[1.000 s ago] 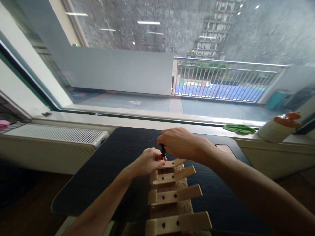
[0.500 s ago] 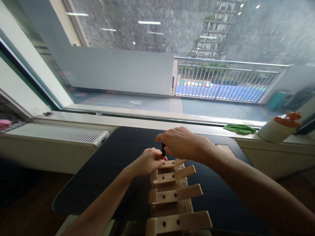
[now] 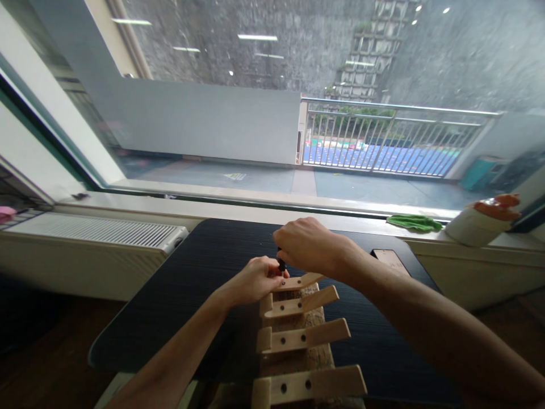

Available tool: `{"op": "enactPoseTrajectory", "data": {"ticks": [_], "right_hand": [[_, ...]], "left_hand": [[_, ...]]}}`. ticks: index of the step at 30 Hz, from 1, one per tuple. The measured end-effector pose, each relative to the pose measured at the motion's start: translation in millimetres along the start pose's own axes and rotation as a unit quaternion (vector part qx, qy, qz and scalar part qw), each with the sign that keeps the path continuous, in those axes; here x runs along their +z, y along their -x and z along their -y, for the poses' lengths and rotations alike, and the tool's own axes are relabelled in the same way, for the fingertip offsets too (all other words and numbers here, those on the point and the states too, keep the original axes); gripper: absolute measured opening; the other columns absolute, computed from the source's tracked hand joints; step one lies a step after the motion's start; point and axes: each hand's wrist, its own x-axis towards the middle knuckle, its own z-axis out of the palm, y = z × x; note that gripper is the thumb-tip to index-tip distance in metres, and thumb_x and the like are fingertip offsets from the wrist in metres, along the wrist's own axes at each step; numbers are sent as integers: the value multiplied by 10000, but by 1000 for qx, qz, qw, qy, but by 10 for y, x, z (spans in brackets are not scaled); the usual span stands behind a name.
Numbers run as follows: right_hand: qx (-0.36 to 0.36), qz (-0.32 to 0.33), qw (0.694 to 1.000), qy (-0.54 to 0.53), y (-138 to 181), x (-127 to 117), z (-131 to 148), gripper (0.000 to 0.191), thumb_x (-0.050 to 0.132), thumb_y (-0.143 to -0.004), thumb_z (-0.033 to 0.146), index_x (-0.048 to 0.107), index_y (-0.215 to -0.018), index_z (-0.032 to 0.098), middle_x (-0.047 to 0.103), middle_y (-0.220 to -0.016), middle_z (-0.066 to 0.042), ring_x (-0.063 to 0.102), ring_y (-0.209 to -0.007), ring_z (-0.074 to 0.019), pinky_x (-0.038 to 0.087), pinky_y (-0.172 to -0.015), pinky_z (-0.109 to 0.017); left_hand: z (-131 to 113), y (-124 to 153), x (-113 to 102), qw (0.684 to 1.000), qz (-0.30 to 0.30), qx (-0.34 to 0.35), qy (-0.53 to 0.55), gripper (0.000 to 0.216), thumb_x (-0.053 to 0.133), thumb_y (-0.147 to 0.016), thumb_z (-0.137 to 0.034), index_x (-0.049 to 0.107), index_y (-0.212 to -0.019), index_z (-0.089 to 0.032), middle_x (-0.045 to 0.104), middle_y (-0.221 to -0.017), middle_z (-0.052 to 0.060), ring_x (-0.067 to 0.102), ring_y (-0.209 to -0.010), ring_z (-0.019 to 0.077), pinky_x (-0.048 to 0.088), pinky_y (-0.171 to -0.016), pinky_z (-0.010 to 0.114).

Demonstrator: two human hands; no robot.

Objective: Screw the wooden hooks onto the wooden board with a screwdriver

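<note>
My right hand is closed round the black handle of a screwdriver, which stands nearly upright. Its tip is at the left hole of the farthest wooden slat. My left hand is closed, thumb and forefinger pinched about the screwdriver's lower end and against that slat's left end. The exact grip is partly hidden. Several pale slats, each with two dark holes or screw heads, lie across a long wooden base with a rough, bark-like edge. Their right ends slant upward.
The rack rests on a black table. A phone lies beyond my right forearm. On the window sill are a green cloth and a white container with an orange top. A white radiator stands at the left.
My right hand has turned a little on the screwdriver handle and shifted slightly, its wrist rolling. More of the phone shows. My left hand and the rack stay in place.
</note>
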Motion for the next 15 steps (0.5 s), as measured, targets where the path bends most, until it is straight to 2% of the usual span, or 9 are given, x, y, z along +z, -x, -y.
{"op": "enactPoseTrajectory", "data": {"ticks": [5,15], "right_hand": [[-27,10,999,-34,26,-32,-21,151,528,-756,150,658,-832,150,666,-741,-61,555,-639,-130,313,-533,-231],[-52,9,998,-23,0,3,17,130,549,-700,82,666,-733,127,652,-663,-67,555,-592,-128,298,-488,-222]], "left_hand": [[43,-3,22,1000,9,-6,16,212,518,-732,-286,671,-789,-150,673,-737,24,581,-716,157,406,-649,218],[18,3,29,1000,7,-1,7,199,511,-741,-287,657,-760,-153,643,-707,16,549,-682,144,384,-606,211]]}}
